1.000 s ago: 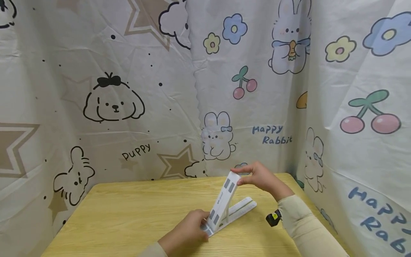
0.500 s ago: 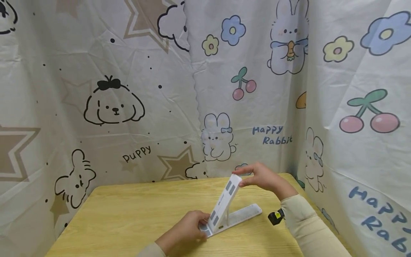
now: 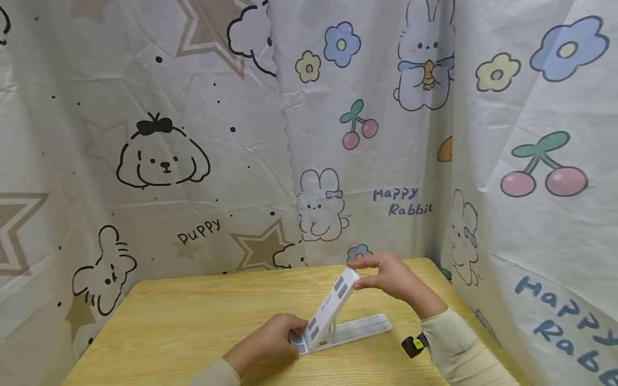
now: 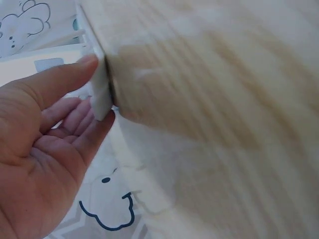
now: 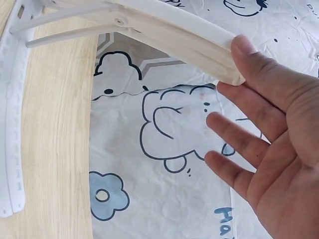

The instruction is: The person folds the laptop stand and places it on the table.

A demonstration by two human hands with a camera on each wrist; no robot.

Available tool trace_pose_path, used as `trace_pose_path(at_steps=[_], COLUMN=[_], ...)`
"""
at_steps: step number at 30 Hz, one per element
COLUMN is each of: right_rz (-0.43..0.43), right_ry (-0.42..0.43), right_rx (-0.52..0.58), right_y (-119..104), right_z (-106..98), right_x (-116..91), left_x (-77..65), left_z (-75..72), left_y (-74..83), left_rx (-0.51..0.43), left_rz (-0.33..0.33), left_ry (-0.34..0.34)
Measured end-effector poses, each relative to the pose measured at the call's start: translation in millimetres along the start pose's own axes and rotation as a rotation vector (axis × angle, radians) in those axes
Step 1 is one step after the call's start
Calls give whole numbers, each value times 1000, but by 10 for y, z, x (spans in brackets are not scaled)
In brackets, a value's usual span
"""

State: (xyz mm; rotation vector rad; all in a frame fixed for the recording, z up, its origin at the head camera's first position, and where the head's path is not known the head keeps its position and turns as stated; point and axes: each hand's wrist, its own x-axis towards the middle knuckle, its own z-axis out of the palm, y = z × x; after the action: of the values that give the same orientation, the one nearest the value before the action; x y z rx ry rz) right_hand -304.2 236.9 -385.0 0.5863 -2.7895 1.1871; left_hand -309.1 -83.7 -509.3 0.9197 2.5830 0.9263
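A white folding laptop stand (image 3: 330,308) with grey pads is on the wooden table, its upper panel tilted up from a long base (image 3: 364,326). A thin strut props the panel from beneath. My left hand (image 3: 270,340) pinches the hinged end of the base, with the thumb on top in the left wrist view and fingers at the underside. At the panel's raised end, my right hand (image 3: 398,281) pinches the tip between thumb and index finger. The other right fingers are spread apart from the stand in the right wrist view, where the struts (image 5: 70,20) also show.
The yellow wooden table (image 3: 203,311) ends at a back edge close to hanging curtains (image 3: 260,161) printed with puppies, rabbits and cherries. A black wrist camera (image 3: 414,346) sits by the right sleeve.
The raised panel leans lower, and my right hand has come down with it. The base has swung round to point more to the right. My left hand keeps its pinch.
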Motion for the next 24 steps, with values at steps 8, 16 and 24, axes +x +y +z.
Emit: trace_pose_path(at_steps=[8,16,24], right_rz=[-124,1,49], right_ry=[-115,-176,-286], right_rx=[75,-49,101], right_y=[362,1018,1413], right_z=[-49,111,314], right_x=[-58,-163,-254], left_x=[63,264,520], left_z=[-145,-338,-221], left_y=[225,924,1318], left_rx=[10,-89,-210], left_rz=[-50,53,104], left_ry=[-8,253,377])
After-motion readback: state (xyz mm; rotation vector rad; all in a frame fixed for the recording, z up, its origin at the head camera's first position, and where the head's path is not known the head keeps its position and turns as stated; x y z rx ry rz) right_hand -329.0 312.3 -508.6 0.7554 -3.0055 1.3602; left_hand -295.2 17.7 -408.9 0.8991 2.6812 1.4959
